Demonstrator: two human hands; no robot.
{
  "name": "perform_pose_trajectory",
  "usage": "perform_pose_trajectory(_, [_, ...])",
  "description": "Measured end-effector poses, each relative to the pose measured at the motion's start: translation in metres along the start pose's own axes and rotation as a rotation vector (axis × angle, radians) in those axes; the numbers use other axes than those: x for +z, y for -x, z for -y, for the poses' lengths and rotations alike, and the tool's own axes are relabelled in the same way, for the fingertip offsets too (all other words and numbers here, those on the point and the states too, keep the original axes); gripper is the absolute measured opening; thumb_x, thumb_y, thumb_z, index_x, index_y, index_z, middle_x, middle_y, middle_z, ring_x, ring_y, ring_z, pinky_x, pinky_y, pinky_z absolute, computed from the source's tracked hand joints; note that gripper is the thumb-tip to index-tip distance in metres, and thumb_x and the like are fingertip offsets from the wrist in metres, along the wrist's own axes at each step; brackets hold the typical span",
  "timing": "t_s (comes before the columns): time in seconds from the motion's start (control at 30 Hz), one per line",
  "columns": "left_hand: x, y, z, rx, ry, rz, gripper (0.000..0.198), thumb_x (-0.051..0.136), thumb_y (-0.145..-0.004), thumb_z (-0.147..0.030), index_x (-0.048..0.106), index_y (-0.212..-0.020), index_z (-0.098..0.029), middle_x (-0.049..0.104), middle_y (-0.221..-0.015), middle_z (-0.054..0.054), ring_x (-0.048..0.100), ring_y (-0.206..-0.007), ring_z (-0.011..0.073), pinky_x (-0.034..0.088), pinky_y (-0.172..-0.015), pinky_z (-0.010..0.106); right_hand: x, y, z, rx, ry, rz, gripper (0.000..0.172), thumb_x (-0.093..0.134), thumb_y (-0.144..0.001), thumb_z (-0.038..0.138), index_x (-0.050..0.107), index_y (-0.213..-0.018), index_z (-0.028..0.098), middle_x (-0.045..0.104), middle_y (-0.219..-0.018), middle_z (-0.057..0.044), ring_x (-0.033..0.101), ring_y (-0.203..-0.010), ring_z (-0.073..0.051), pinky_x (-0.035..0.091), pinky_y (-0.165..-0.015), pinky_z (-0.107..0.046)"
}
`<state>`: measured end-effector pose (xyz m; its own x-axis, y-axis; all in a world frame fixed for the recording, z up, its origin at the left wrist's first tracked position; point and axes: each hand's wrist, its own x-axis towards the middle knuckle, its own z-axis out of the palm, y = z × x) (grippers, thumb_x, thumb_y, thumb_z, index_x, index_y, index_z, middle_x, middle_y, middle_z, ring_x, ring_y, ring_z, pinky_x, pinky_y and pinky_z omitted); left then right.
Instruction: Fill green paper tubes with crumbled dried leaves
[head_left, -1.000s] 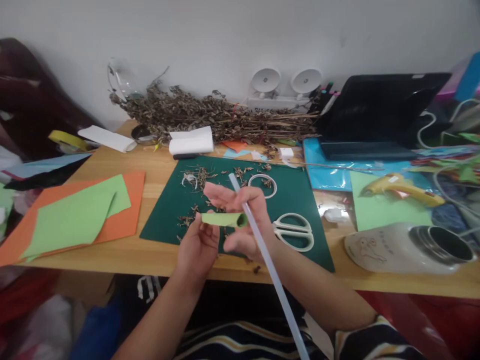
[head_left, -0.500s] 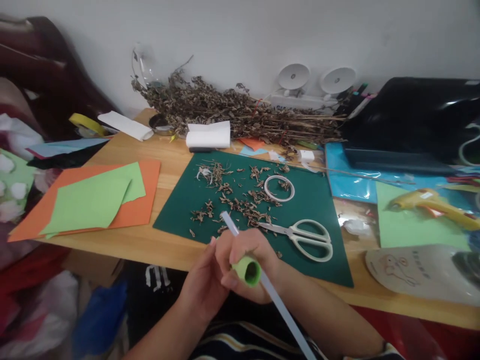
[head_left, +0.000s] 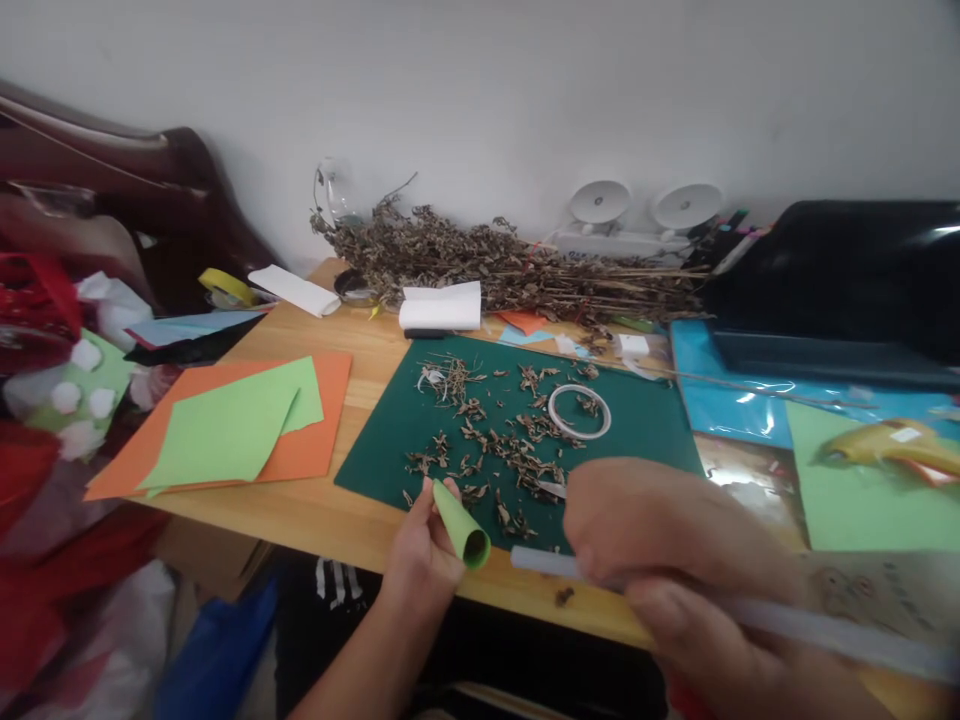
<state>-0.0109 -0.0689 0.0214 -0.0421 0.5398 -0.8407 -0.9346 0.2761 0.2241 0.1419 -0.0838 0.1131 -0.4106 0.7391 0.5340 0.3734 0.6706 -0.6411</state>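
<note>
My left hand (head_left: 421,562) is closed around a rolled tube of light green paper (head_left: 457,520), its open dark end facing me. Off to the right, my right hand (head_left: 660,525), blurred by motion, grips a long translucent white stick (head_left: 541,562) that looks like a hot-glue stick. The stick's near tip is apart from the paper tube. Beneath both hands lie a green cutting mat (head_left: 397,450) and brown dried leaves (head_left: 525,460). Only a blade of the scissors (head_left: 551,489) shows; my right hand hides the remainder.
Green paper (head_left: 225,430) rests on orange paper (head_left: 330,420) at left. A white tape ring (head_left: 553,412) lies on the mat. Dried stems (head_left: 465,250) line the wall. A yellow glue gun (head_left: 870,440) and a black laptop-like object (head_left: 825,270) occupy the right.
My hands have separated: the right hand has moved right, carrying the white stick away from the green tube. The left hand keeps the tube. The view has shifted, so the table appears lower and further right.
</note>
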Motion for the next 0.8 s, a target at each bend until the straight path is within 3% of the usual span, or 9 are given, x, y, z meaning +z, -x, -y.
perform_pose_trajectory(0.17, [0.001, -0.003, -0.004, 0.033, 0.016, -0.026, 0.018, 0.039, -0.083, -0.012, 0.05, -0.07, -0.011, 0.057, -0.059, 0.0, 0.057, -0.047, 0.006, 0.047, -0.043, 0.012, 0.017, -0.003, -0.004, -0.122, -0.125, -0.033, 0.017, 0.04, -0.08, 0.024, 0.043, -0.064, 0.019, 0.051, -0.051, 0.001, 0.049, -0.046, -0.008, 0.038, -0.044, -0.019])
perform_pose_trajectory(0.47, [-0.012, -0.022, -0.002, 0.215, -0.001, 0.109, 0.02, 0.038, -0.083, -0.009, 0.05, -0.068, -0.011, 0.061, -0.06, 0.003, 0.06, -0.052, 0.007, 0.05, -0.048, 0.012, 0.006, -0.001, -0.014, -0.155, 0.072, 0.036, 0.015, 0.042, -0.077, 0.015, 0.038, -0.063, 0.019, 0.05, -0.05, 0.001, 0.045, -0.046, -0.008, 0.034, -0.043, -0.02])
perform_pose_trajectory(0.8, [-0.016, -0.028, 0.002, 0.26, -0.039, 0.18, 0.02, 0.037, -0.083, -0.008, 0.051, -0.069, -0.013, 0.063, -0.061, 0.001, 0.057, -0.047, 0.0044, 0.047, -0.044, 0.01, 0.018, 0.008, -0.029, -0.201, 0.109, -0.061, 0.012, 0.043, -0.075, 0.011, 0.04, -0.066, 0.019, 0.05, -0.052, 0.002, 0.046, -0.05, -0.008, 0.037, -0.046, -0.019])
